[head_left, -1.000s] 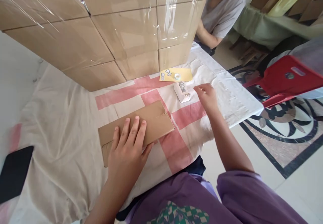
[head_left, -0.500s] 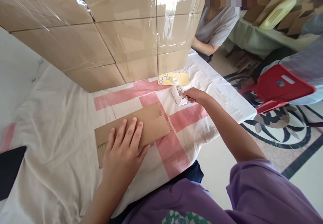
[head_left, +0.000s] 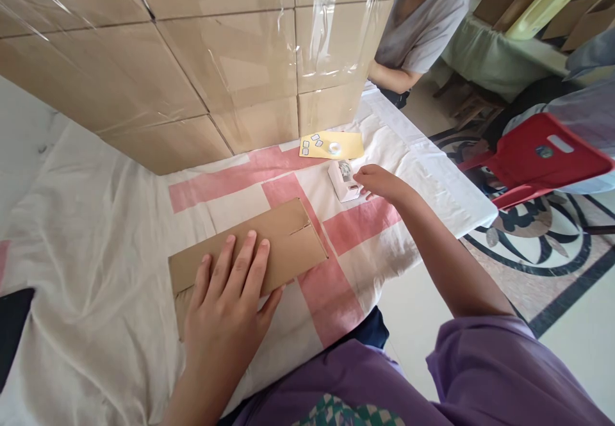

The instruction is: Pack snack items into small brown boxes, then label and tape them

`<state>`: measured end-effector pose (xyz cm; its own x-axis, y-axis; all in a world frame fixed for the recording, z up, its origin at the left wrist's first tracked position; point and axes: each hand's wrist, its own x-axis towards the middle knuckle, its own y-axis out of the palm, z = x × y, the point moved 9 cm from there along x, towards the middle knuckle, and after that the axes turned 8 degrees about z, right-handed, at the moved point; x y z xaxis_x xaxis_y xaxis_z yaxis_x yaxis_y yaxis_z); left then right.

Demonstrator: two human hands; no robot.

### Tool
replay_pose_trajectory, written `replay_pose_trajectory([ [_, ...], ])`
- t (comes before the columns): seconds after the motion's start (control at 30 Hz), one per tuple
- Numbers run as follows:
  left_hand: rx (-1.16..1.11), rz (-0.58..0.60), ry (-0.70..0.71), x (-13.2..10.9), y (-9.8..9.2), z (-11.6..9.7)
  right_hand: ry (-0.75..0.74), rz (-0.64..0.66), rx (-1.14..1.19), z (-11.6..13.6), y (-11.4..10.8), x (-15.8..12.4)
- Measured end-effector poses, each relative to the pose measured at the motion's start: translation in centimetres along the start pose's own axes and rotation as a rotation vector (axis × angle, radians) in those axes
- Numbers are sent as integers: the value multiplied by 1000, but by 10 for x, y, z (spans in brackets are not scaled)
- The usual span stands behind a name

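My left hand (head_left: 230, 291) lies flat with spread fingers on a closed flat cardboard box (head_left: 288, 237), pressing it against the cloth. The box's right end shows a slit at its flap. Further back, my right hand (head_left: 379, 184) is at the cutting end of a small white tape dispenser (head_left: 342, 186), thumb and forefinger pinched together. Any tape between those fingers is too small or clear to make out. A roll sits inside the dispenser. Just behind it is a yellow card (head_left: 312, 150) carrying several small white labels and a white ring-shaped roll (head_left: 335, 148).
A tall stack of taped cardboard boxes (head_left: 254, 61) walls off the table's back. White and red cloth (head_left: 331, 304) covers the table. To the right are a red plastic chair (head_left: 552, 150), a person's arm (head_left: 396, 79) and a green-covered table (head_left: 500, 61). A dark object (head_left: 14, 330) lies far left.
My right hand has shifted slightly, and its lower fingers have loosened while the thumb and forefinger stay pinched. My left hand stays on the box. The whole view has shifted a little.
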<state>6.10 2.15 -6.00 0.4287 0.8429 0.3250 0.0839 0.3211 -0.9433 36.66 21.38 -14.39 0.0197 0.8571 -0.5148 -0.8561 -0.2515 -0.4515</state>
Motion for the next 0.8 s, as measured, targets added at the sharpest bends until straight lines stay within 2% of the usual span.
replay_pose_trajectory([
  [0.07,-1,2,4,0,0,1,7,-15,-54,6,6,-4],
  [0.2,-16,20,-5,-1,1,2,21,9,44,9,16,-7],
  [0.33,-27,29,-8,-1,1,3,25,4,148,0,19,-10],
  [0.57,-20,31,0,-2,1,4,-32,-88,339,-16,22,-18],
  [0.8,-41,46,-10,-1,3,3,-92,-193,354,-30,19,-18],
])
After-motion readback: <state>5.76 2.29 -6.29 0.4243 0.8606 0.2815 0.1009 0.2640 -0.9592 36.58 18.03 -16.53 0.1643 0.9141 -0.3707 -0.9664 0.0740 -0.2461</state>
